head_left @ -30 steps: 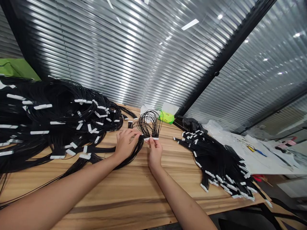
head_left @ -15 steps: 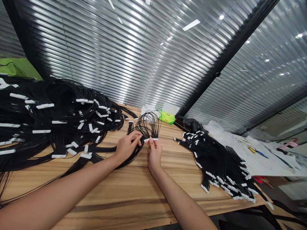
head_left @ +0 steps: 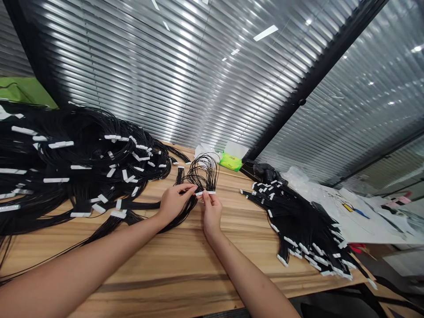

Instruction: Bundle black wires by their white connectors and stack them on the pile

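Note:
At the middle of the wooden table [head_left: 159, 265] my right hand [head_left: 212, 212] pinches a white connector [head_left: 211, 192] between thumb and fingers. Thin black wires [head_left: 208, 170] rise from this connector and loop over to the left, making a wire harness. My left hand [head_left: 175, 201] is closed in a pinch at the left end of the white strip, beside the wires. Its thumb and index finger meet there, touching the harness. Under and behind the left hand runs a thicker bundle of black wires [head_left: 182, 216].
A big heap of black wire harnesses [head_left: 89, 145] with white connectors covers the left side. A second pile [head_left: 301, 225] lies on the right. Behind are a green tissue pack [head_left: 231, 162] and blinds [head_left: 185, 70]. Blue-and-yellow pliers [head_left: 356, 210] rest on a white surface [head_left: 354, 229].
My left hand has moved slightly right, its thumb and finger closing at the connector's left end. My right hand and the harness have shifted a little left.

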Motion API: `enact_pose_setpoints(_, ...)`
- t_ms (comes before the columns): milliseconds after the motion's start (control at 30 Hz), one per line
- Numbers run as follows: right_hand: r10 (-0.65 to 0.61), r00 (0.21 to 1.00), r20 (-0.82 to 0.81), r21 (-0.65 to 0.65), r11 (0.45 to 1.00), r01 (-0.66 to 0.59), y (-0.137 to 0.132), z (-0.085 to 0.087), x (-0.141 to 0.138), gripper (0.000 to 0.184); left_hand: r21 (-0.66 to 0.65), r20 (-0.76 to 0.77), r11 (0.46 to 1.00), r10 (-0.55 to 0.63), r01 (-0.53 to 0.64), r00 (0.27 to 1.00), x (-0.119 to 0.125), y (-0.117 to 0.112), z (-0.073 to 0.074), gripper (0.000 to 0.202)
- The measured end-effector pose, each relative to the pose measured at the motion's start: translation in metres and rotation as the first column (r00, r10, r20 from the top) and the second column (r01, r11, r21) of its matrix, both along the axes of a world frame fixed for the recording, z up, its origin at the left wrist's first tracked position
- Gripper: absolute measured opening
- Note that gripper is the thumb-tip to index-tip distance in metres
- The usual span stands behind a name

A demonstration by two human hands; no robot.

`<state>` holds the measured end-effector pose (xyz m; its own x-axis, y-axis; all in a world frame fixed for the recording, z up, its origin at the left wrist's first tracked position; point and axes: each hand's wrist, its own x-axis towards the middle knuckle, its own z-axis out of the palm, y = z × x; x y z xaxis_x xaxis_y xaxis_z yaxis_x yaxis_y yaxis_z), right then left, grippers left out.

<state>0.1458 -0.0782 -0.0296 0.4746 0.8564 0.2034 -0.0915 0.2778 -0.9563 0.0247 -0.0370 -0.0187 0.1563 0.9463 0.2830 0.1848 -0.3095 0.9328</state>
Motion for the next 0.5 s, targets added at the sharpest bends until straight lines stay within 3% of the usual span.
enact_pose_setpoints(267, 0.0, 0.997, 0.072, 0.017, 1.0, -0.001, -0.0039, 0.0017, -0.0034, 0.028, -0.042, 0.127, 0.999, -0.016, 0.021, 0.992, 0.0031, 0.0058, -0.0051, 0.03)
enact_pose_setpoints(500, 0.013, 0.998, 0.062, 0.01, 1.0, -0.014, -0.0035, 0.0018, -0.0034, 0.029, -0.023, 0.195, 0.999, -0.02, 0.025, 0.981, 0.0027, 0.0041, 0.0003, 0.024)
